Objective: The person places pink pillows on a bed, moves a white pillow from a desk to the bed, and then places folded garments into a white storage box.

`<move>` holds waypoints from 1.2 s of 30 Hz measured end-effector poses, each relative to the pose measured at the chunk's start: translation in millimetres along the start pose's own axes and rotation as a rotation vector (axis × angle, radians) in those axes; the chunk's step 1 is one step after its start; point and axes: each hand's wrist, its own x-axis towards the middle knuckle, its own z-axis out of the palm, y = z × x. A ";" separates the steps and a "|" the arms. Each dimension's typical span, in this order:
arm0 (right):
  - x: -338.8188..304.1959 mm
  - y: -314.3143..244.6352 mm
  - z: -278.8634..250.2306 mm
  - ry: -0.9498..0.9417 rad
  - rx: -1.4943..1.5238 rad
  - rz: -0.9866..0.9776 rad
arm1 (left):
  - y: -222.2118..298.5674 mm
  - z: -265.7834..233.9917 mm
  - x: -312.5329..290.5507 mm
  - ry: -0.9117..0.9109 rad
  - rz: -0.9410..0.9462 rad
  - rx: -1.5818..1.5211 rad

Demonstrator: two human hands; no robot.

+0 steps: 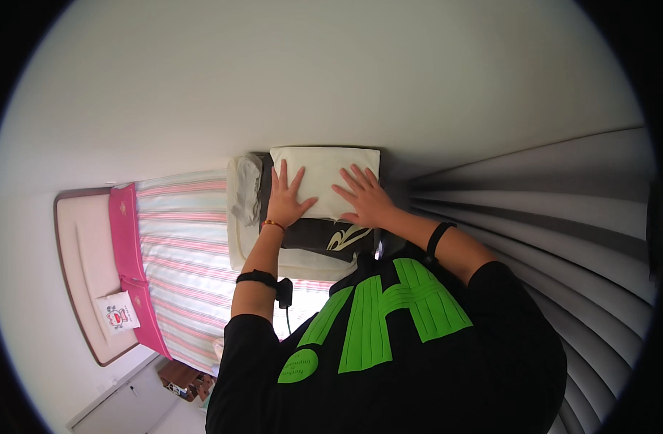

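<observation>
A white, flat, rectangular piece of folded fabric lies in front of me, against the wall. My left hand presses on its left part, palm down, with the fingers spread. On its right part my right hand rests flat, fingers apart as well. Neither hand grips anything. Under the white fabric is a dark grey cloth with a pale leaf-like pattern at its near right. Left of the stack lies a crumpled, whitish, partly see-through bundle; I cannot tell what it is.
The stack rests on a cream padded surface. To the left is a bed with a striped sheet, pink pillows, a small printed cushion and a beige headboard. A grey curtain hangs at the right.
</observation>
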 end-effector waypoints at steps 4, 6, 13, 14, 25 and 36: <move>-31.8 6.7 -0.9 -0.107 -0.027 -0.109 | -4.1 -13.9 -2.7 -0.091 -0.034 -0.054; -37.8 7.5 0.7 -0.108 -0.024 -0.147 | -1.3 -15.9 -2.3 -0.097 -0.025 -0.022; 25.7 -8.0 -38.6 0.088 0.044 -0.185 | 49.1 -18.9 31.2 0.092 0.064 0.176; 37.7 -9.5 -39.2 0.134 0.063 -0.190 | 47.4 -13.1 35.2 0.078 0.060 0.163; 5.1 47.7 -21.1 0.063 -0.072 0.063 | 31.6 -3.2 21.1 0.170 -0.156 0.112; -36.9 20.9 -27.1 -0.031 0.017 -0.258 | 14.4 5.5 18.4 0.169 -0.289 -0.081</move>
